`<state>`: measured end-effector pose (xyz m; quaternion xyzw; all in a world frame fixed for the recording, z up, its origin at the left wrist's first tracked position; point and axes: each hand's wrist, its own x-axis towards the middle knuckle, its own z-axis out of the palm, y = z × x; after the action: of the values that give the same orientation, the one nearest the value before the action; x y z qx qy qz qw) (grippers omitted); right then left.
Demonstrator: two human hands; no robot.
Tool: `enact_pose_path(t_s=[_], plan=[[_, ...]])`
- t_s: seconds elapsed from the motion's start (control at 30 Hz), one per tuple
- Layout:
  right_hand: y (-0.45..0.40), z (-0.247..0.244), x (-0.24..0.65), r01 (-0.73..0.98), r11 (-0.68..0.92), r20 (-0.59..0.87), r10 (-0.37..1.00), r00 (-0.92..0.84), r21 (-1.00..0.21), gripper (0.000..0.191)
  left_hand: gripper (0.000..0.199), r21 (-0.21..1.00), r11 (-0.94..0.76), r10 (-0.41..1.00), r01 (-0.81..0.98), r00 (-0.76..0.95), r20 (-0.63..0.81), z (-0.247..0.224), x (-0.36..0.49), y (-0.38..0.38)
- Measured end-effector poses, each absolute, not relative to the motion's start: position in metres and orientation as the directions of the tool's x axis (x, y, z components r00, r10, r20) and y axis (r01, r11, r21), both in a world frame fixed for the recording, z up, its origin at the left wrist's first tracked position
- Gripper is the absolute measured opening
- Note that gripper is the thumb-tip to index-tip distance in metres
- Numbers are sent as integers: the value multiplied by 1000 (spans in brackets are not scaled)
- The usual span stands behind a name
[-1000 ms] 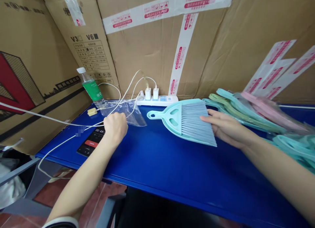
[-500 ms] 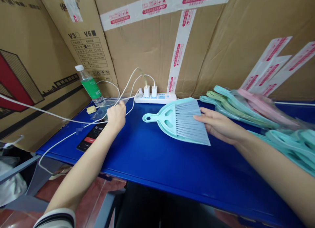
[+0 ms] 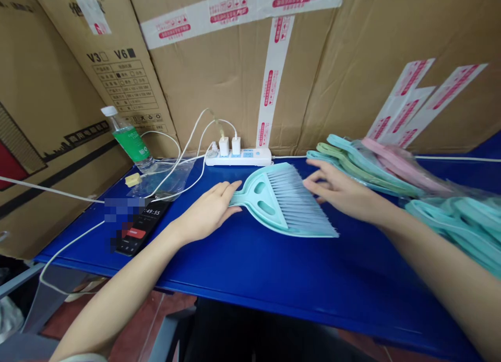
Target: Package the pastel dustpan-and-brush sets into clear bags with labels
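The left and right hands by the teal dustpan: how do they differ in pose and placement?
The left hand sits at the handle end of the teal dustpan, while the right hand is at the bristles end. The left hand lies low and flat over the blue table, whereas the right hand is arched, its fingers curved. Both hands are bare and palm down, and neither closes around the dustpan.

A dustpan (image 3: 260, 201) is lying on the counter (image 3: 297, 284) between the left hand (image 3: 205, 212) and the right hand (image 3: 344, 189). Behind it, a power strip (image 3: 238, 157) is sitting against a cardboard box (image 3: 219, 80), a phone (image 3: 139, 226) is lying leftward, and bagged dustpans (image 3: 391, 177) are piling up rightward.
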<state>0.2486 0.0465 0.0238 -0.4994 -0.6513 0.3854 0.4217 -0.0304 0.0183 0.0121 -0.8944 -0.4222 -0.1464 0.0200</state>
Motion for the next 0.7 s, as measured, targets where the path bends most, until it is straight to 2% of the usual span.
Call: enact_pose_path(t_s=[0.07, 0.1, 0.13, 0.2, 0.27, 0.43, 0.57, 0.7], plan=[[36, 29, 244, 496, 424, 420, 899, -126, -758, 21, 45, 119, -664, 728, 738, 602, 329, 14, -28, 16], [29, 31, 240, 568, 534, 508, 832, -221, -626, 16, 45, 124, -676, 716, 727, 606, 347, 15, -26, 14], [22, 31, 235, 586, 623, 526, 772, -357, -517, 16, 44, 124, -686, 704, 716, 613, 358, 16, -24, 13], [9, 29, 225, 567, 719, 445, 694, -565, -402, 21, 44, 110, -699, 688, 706, 624, 370, 15, -21, 10], [2, 23, 217, 573, 735, 368, 677, -637, -361, 22, 44, 91, -700, 684, 708, 630, 368, 13, -17, 8], [0, 13, 209, 620, 701, 289, 712, -640, -354, 32, 45, 94, -700, 693, 708, 641, 329, 9, -12, 7], [3, 17, 217, 656, 719, 362, 689, -628, -229, 33, 45, 109, -710, 683, 696, 643, 347, 7, -18, 12], [15, 29, 240, 728, 675, 545, 657, -521, -118, 30, 47, 133, -673, 704, 728, 574, 418, 9, -35, 24]])
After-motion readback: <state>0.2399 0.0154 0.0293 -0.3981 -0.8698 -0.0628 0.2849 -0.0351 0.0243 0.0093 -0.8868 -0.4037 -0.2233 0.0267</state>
